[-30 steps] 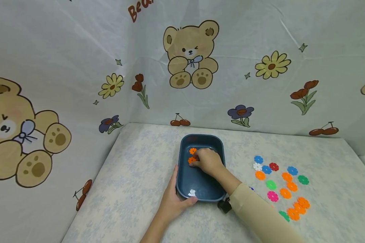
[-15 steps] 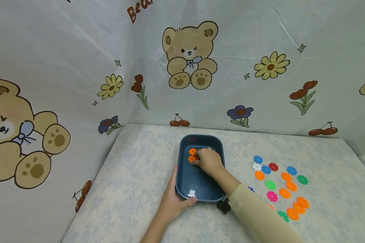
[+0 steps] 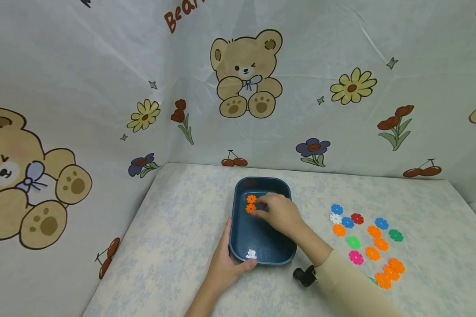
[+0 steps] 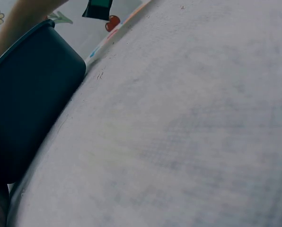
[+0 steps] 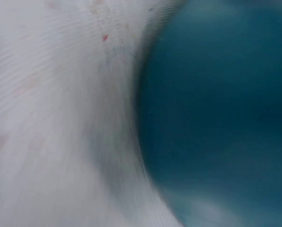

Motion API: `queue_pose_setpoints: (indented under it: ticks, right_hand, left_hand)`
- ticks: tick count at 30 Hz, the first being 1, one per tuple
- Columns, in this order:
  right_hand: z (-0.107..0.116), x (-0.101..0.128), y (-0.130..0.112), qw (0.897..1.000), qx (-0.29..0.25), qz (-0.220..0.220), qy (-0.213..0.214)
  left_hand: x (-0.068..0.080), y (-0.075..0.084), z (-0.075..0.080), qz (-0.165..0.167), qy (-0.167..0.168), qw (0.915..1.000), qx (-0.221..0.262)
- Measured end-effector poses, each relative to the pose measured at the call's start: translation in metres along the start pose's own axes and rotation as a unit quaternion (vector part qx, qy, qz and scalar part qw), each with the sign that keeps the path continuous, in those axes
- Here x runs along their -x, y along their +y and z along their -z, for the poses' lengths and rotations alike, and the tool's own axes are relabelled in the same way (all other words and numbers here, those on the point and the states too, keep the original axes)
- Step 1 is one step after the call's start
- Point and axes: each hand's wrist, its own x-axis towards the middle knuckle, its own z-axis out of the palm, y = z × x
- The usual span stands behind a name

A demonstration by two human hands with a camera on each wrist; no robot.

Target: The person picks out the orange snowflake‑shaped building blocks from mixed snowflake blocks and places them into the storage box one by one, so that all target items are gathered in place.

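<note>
A dark blue rectangular tray (image 3: 258, 240) stands on the table, and its wall (image 4: 32, 99) fills the left of the left wrist view. My left hand (image 3: 226, 264) grips its near left corner, thumb on the front rim and fingers along the left side. Inside, two orange notched snowflake discs lie one behind the other, the far disc (image 3: 251, 199) and the near disc (image 3: 250, 208). My right hand (image 3: 279, 213) is over the tray just right of them, thumb and fingers parted with nothing visible between. The right wrist view is blurred.
Several loose snowflake discs in orange, blue, green, red, pink and white lie right of the tray, among them a red disc (image 3: 357, 219) and a pink disc (image 3: 356, 257). A black wrist camera (image 3: 304, 276) sits under the right forearm. A bear-print cloth (image 3: 246, 141) rises behind the table (image 3: 174, 220).
My right hand has drawn back slightly to the right from the two orange discs, its fingers coming away from the near one. The left hand keeps its hold on the tray.
</note>
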Motion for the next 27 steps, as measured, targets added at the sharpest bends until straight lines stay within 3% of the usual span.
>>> queue_pose_setpoints:
  ticks: [4, 8, 13, 19, 22, 27]
  right_hand:
    - [0.028, 0.023, 0.012, 1.000, 0.002, -0.012, 0.021]
    - [0.049, 0.049, 0.044, 0.998, 0.012, -0.051, 0.024]
    - [0.067, 0.083, 0.097, 0.992, 0.025, -0.120, -0.020]
    - [0.071, 0.110, 0.142, 0.975, 0.031, -0.199, -0.099]
    - [0.070, 0.116, 0.150, 0.969, 0.028, -0.220, -0.108]
    - [0.069, 0.120, 0.152, 0.969, 0.018, -0.226, -0.101]
  left_hand:
    - [0.000, 0.000, -0.001, -0.001, 0.004, 1.0000, 0.002]
    - [0.000, -0.001, -0.002, 0.000, 0.010, 1.0000, -0.001]
    - [0.000, -0.001, -0.002, 0.003, 0.010, 0.9999, -0.003]
    - [0.000, -0.001, -0.001, 0.009, 0.009, 0.9999, 0.001]
    - [0.000, -0.001, -0.001, 0.007, 0.008, 0.9999, 0.004]
    - [0.000, -0.002, -0.002, 0.001, 0.009, 1.0000, 0.002]
